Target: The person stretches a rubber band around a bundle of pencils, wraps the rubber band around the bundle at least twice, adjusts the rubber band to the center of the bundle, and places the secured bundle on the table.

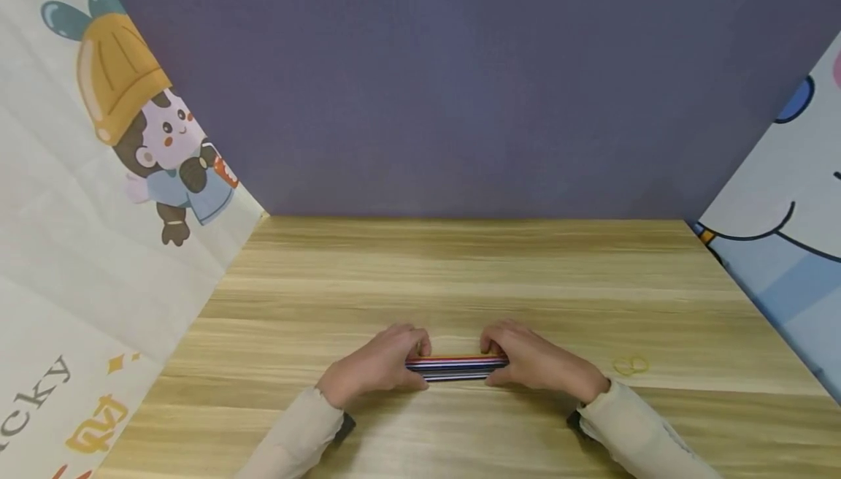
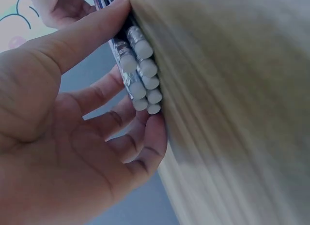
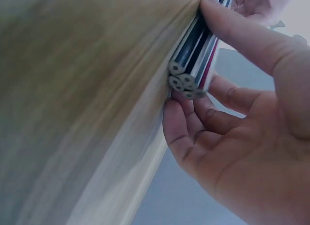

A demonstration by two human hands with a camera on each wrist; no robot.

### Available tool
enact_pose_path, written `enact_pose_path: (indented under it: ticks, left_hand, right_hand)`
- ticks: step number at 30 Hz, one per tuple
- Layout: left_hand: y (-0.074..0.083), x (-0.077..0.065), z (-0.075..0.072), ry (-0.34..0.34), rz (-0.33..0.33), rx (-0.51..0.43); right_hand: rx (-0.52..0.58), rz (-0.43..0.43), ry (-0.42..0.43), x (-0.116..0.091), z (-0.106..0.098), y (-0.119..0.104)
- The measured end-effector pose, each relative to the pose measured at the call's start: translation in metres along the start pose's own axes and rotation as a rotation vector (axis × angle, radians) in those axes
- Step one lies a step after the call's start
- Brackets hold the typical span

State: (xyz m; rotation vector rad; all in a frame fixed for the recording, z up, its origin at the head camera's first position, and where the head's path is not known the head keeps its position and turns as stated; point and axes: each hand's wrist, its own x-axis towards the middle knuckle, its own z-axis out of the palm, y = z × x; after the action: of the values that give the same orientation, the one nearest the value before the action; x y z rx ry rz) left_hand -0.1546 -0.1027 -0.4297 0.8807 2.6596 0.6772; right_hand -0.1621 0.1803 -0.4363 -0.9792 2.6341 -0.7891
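A bundle of pencils [image 1: 456, 367] lies crosswise at the front middle of the wooden table, striped in dark, white, red and orange. My left hand [image 1: 381, 363] grips its left end, thumb on the near side and fingers curled round the far side. White erasers [image 2: 138, 89] in silvery ferrules point toward the left palm in the left wrist view. Around the right end, my right hand [image 1: 535, 362] holds the bundle the same way. Unsharpened flat pencil ends [image 3: 183, 81] with dark cores face that palm in the right wrist view.
Two thin yellow rubber bands [image 1: 631, 366] lie on the wooden table [image 1: 473, 274] to the right of my right hand. A grey-blue panel [image 1: 460, 85] rises behind the table. Cartoon-printed cloths [image 1: 66, 245] hang along both sides.
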Motion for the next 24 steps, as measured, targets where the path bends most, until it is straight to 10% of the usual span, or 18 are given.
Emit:
enact_pose_path:
  ticks: [24]
  left_hand:
    - [0.016, 0.001, 0.003, -0.033, 0.109, 0.178]
  right_hand:
    - [-0.183, -0.120, -0.014, -0.008, 0.003, -0.013]
